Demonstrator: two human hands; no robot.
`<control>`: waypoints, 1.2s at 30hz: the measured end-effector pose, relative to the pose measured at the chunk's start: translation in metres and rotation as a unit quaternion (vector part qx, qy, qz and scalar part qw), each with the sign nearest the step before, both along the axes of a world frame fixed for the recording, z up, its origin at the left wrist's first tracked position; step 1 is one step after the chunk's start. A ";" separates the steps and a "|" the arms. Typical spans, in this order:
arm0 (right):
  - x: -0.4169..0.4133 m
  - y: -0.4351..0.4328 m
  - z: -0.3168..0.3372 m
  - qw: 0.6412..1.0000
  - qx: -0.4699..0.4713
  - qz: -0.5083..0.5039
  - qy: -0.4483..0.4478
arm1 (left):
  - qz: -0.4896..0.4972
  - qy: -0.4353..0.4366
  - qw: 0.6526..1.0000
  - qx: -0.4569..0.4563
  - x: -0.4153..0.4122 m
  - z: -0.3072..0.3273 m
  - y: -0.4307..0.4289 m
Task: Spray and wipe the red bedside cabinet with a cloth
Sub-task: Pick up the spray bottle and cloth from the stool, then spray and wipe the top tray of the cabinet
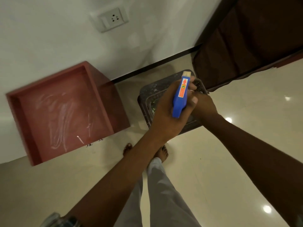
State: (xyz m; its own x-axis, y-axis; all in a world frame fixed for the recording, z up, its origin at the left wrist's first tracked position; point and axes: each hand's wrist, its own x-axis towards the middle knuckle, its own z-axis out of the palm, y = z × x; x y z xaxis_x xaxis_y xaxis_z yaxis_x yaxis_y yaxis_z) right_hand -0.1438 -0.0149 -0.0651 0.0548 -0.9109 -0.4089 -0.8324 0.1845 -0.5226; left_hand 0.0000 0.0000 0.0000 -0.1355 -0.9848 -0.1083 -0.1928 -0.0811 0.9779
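The red bedside cabinet (65, 110) stands against the white wall at the left, and its recessed top shows pale wet streaks. My left hand (165, 115) is to the cabinet's right, closed around a blue spray head (180, 97) with an orange arrow label and a pale nozzle tip. The bottle's body is hidden under the hand. My right hand (205, 104) lies just behind the sprayer, over a dark stool, and its fingers are mostly hidden. No cloth is visible.
A dark speckled plastic stool (147, 94) stands on the glossy beige floor right of the cabinet. A dark brown bed or padded furniture (246, 43) fills the upper right. A wall socket (111, 19) sits above. My bare feet (161, 153) are near the cabinet.
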 end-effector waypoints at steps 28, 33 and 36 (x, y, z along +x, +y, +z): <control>0.292 0.046 0.099 0.596 0.308 -0.361 -0.648 | 0.093 -0.121 0.985 0.079 0.375 -0.013 0.114; 0.350 0.013 0.069 0.838 0.203 -0.261 -0.434 | 0.087 -0.128 0.985 0.080 0.403 -0.040 0.098; 0.367 -0.009 0.033 0.924 0.085 -0.220 -0.302 | 0.087 -0.126 0.983 0.098 0.405 -0.063 0.083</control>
